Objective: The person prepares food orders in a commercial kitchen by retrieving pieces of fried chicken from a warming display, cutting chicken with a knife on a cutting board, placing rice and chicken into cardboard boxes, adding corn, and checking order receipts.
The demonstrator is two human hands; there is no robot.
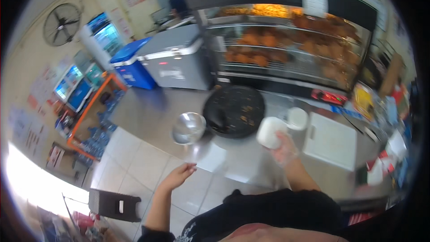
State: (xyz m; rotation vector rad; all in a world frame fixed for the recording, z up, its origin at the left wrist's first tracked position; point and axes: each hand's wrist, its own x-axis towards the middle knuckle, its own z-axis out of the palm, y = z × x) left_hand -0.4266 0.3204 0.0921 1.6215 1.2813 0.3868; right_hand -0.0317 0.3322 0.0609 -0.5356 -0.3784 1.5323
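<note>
My right hand (285, 149), in a thin clear plastic glove, grips a white rounded container (272, 131) above the steel counter. Beyond that container, a white tub (297, 118) stands on the counter, and a white cutting board (331, 141) lies to its right. My left hand (179, 175) hangs in front of the counter's near edge with its fingers close together; whether anything thin is between them cannot be made out. Nearest to it on the counter is a shiny metal bowl (188, 128). A round black board (234, 112) with brown scraps on it lies between the bowl and my right hand.
A heated glass display cabinet (289, 70) with browned food on racks stands behind the counter (144, 114). Grey (178, 64) and blue (134, 70) cooler boxes sit at the back left. Plastic bags (386, 111) crowd the right end. A dark stool (112, 205) is at lower left.
</note>
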